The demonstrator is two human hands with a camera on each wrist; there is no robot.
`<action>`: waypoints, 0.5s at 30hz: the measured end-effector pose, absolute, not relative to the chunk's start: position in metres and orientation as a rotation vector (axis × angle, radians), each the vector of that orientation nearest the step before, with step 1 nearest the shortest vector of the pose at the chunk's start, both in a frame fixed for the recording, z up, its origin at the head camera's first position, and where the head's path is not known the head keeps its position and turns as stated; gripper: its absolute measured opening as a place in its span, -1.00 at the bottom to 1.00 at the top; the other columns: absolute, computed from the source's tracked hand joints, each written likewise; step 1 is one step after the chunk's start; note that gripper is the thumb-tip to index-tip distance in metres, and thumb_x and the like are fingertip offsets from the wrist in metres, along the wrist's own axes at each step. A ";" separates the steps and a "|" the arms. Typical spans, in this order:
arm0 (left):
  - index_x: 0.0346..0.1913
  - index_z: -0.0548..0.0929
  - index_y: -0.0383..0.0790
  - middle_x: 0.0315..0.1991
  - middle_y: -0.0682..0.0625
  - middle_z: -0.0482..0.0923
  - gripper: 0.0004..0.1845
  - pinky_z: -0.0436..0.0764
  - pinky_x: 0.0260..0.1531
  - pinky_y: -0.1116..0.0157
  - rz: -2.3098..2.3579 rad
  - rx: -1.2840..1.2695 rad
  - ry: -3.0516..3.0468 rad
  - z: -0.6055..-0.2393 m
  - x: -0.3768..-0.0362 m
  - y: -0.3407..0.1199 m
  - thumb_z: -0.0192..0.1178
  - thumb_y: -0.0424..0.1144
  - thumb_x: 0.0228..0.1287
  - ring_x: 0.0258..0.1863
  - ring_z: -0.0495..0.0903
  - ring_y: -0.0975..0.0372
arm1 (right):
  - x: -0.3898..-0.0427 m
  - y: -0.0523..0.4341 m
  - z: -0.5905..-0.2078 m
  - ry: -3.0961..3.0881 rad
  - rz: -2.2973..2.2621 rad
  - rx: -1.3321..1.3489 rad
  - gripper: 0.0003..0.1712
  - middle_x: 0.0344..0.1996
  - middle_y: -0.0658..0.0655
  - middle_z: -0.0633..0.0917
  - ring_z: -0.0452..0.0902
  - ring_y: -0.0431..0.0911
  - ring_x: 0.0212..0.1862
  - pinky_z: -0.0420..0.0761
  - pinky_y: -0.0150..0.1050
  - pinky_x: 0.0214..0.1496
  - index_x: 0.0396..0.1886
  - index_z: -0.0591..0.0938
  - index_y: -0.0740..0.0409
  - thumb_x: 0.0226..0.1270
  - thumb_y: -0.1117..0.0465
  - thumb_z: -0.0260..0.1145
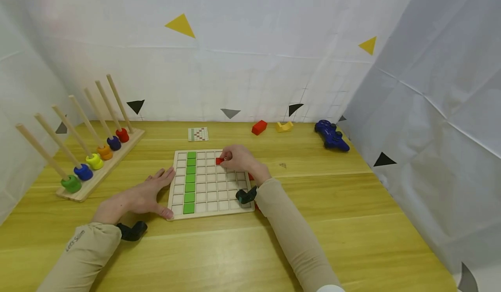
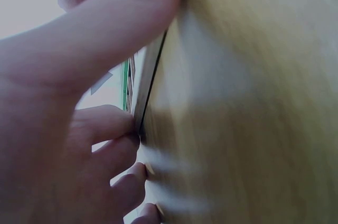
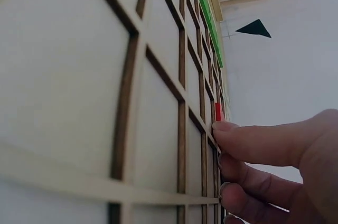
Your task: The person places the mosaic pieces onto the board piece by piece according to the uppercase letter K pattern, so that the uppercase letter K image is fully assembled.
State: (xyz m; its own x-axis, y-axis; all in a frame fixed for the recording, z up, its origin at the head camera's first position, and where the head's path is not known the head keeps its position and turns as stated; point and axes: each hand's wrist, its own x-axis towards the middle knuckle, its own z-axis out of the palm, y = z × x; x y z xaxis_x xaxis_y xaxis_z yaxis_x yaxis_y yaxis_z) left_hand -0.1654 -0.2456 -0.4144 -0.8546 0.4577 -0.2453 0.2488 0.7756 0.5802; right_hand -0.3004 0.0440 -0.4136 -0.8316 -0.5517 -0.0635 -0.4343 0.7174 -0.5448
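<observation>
A wooden grid board lies flat on the table, with a column of green tiles in its left part. My left hand has its fingers spread, thumb and fingertips touching the board's left edge. Over the board's upper part, my right hand pinches a red tile at a cell near the far edge. The right wrist view has the thumb against the red tile; the other fingertips meet the grid close by. More red pieces show beside the board's right edge, partly hidden by my right arm.
On the left stands a wooden peg rack with colored beads. At the back lie a small pattern card, a red block and a yellow curved block. A blue game controller sits at the back right.
</observation>
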 end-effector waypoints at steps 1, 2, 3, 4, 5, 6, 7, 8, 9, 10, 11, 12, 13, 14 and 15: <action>0.57 -0.08 -0.43 0.60 -0.36 -0.27 0.38 -0.23 0.42 -0.35 0.773 0.533 2.594 -0.415 -0.165 -0.246 0.52 0.21 -0.12 0.54 -0.32 -0.31 | -0.300 0.044 -0.414 2.701 -0.775 -0.787 -0.84 -0.49 0.01 0.58 0.43 -0.14 -0.40 0.41 -0.37 -0.36 -0.14 0.71 0.08 0.31 0.20 0.40; 0.57 -0.08 -0.44 0.59 -0.37 -0.27 0.38 -0.22 0.42 -0.35 0.771 0.535 2.596 -0.415 -0.165 -0.246 0.52 0.22 -0.12 0.54 -0.32 -0.32 | -0.300 0.044 -0.413 2.697 -0.779 -0.785 -0.84 -0.49 0.01 0.59 0.43 -0.13 -0.40 0.41 -0.37 -0.36 -0.14 0.71 0.08 0.31 0.20 0.40; 0.57 -0.08 -0.43 0.60 -0.36 -0.27 0.38 -0.23 0.43 -0.34 0.771 0.533 2.597 -0.415 -0.165 -0.246 0.51 0.22 -0.11 0.54 -0.32 -0.31 | -0.300 0.044 -0.413 2.695 -0.782 -0.783 -0.84 -0.49 0.02 0.59 0.43 -0.13 -0.39 0.41 -0.37 -0.36 -0.14 0.72 0.08 0.31 0.20 0.40; 0.57 -0.08 -0.44 0.59 -0.37 -0.27 0.38 -0.22 0.43 -0.34 0.768 0.537 2.600 -0.415 -0.165 -0.246 0.51 0.22 -0.11 0.54 -0.31 -0.31 | -0.299 0.044 -0.413 2.693 -0.785 -0.781 -0.84 -0.48 0.02 0.59 0.43 -0.13 -0.39 0.42 -0.37 -0.35 -0.13 0.72 0.08 0.31 0.20 0.40; 0.57 -0.08 -0.44 0.59 -0.37 -0.26 0.38 -0.22 0.43 -0.34 0.768 0.537 2.601 -0.415 -0.165 -0.247 0.51 0.22 -0.11 0.54 -0.31 -0.31 | -0.299 0.044 -0.413 2.691 -0.789 -0.780 -0.84 -0.48 0.02 0.60 0.44 -0.12 -0.39 0.42 -0.37 -0.35 -0.13 0.72 0.08 0.31 0.21 0.40; 0.57 -0.07 -0.44 0.59 -0.37 -0.26 0.37 -0.22 0.43 -0.34 0.769 0.541 2.602 -0.415 -0.165 -0.246 0.51 0.22 -0.11 0.54 -0.31 -0.32 | -0.299 0.044 -0.413 2.687 -0.796 -0.777 -0.84 -0.47 0.02 0.60 0.44 -0.12 -0.38 0.43 -0.37 -0.35 -0.13 0.72 0.08 0.31 0.21 0.40; 0.57 -0.07 -0.44 0.60 -0.36 -0.26 0.37 -0.23 0.43 -0.33 0.772 0.538 2.601 -0.415 -0.165 -0.246 0.51 0.22 -0.11 0.55 -0.31 -0.31 | -0.298 0.043 -0.413 2.687 -0.799 -0.775 -0.84 -0.47 0.03 0.60 0.44 -0.12 -0.38 0.43 -0.36 -0.35 -0.13 0.71 0.08 0.31 0.21 0.40; 0.56 -0.07 -0.44 0.59 -0.37 -0.26 0.37 -0.23 0.43 -0.34 0.774 0.543 2.601 -0.415 -0.165 -0.246 0.52 0.21 -0.11 0.54 -0.31 -0.31 | -0.298 0.044 -0.413 2.685 -0.803 -0.772 -0.84 -0.47 0.03 0.60 0.44 -0.12 -0.38 0.44 -0.36 -0.34 -0.13 0.71 0.08 0.31 0.21 0.40; 0.57 -0.07 -0.44 0.60 -0.36 -0.26 0.37 -0.23 0.43 -0.33 0.776 0.541 2.599 -0.415 -0.165 -0.246 0.52 0.21 -0.11 0.55 -0.31 -0.31 | -0.298 0.044 -0.413 2.684 -0.805 -0.771 -0.84 -0.47 0.03 0.60 0.45 -0.12 -0.38 0.44 -0.36 -0.34 -0.13 0.71 0.08 0.31 0.22 0.40; 0.56 -0.07 -0.44 0.59 -0.37 -0.26 0.37 -0.22 0.43 -0.34 0.777 0.544 2.600 -0.415 -0.165 -0.246 0.52 0.21 -0.11 0.54 -0.31 -0.32 | -0.298 0.044 -0.413 2.685 -0.807 -0.770 -0.83 -0.47 0.03 0.61 0.45 -0.12 -0.38 0.45 -0.36 -0.34 -0.12 0.71 0.08 0.31 0.22 0.40; 0.56 -0.07 -0.44 0.59 -0.37 -0.26 0.37 -0.23 0.43 -0.34 0.778 0.542 2.598 -0.415 -0.165 -0.246 0.52 0.21 -0.11 0.54 -0.31 -0.31 | -0.298 0.044 -0.414 2.684 -0.810 -0.769 -0.83 -0.47 0.03 0.61 0.46 -0.12 -0.38 0.45 -0.35 -0.34 -0.12 0.71 0.08 0.31 0.22 0.39; 0.57 -0.07 -0.44 0.59 -0.37 -0.26 0.37 -0.23 0.43 -0.34 0.778 0.543 2.597 -0.415 -0.165 -0.246 0.52 0.21 -0.12 0.54 -0.31 -0.31 | -0.299 0.044 -0.414 2.683 -0.811 -0.769 -0.82 -0.47 0.03 0.61 0.46 -0.12 -0.38 0.46 -0.35 -0.34 -0.11 0.71 0.07 0.31 0.22 0.39; 0.57 -0.07 -0.43 0.60 -0.36 -0.26 0.38 -0.23 0.43 -0.34 0.777 0.539 2.596 -0.415 -0.165 -0.246 0.52 0.21 -0.12 0.54 -0.32 -0.31 | -0.299 0.044 -0.414 2.684 -0.811 -0.768 -0.81 -0.47 0.03 0.61 0.47 -0.12 -0.38 0.46 -0.35 -0.34 -0.10 0.71 0.07 0.31 0.22 0.39; 0.57 -0.07 -0.43 0.60 -0.36 -0.27 0.38 -0.23 0.43 -0.34 0.775 0.538 2.596 -0.415 -0.165 -0.245 0.52 0.21 -0.12 0.54 -0.32 -0.31 | -0.299 0.044 -0.415 2.684 -0.810 -0.768 -0.81 -0.47 0.04 0.61 0.47 -0.11 -0.38 0.47 -0.34 -0.33 -0.09 0.71 0.06 0.31 0.22 0.39; 0.57 -0.07 -0.43 0.60 -0.36 -0.27 0.38 -0.23 0.43 -0.34 0.773 0.535 2.596 -0.414 -0.165 -0.245 0.52 0.21 -0.12 0.54 -0.32 -0.31 | -0.300 0.044 -0.415 2.684 -0.809 -0.769 -0.80 -0.47 0.03 0.62 0.48 -0.11 -0.38 0.47 -0.34 -0.33 -0.08 0.71 0.06 0.31 0.21 0.39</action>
State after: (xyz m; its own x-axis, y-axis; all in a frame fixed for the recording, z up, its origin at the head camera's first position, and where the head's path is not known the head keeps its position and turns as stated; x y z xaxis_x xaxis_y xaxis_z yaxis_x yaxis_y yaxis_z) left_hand -0.1651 -0.2452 -0.4144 -0.8562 0.4553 -0.2444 0.2474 0.7765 0.5796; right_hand -0.2996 0.0440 -0.4149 -0.8346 -0.5465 -0.0695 -0.4170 0.7092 -0.5685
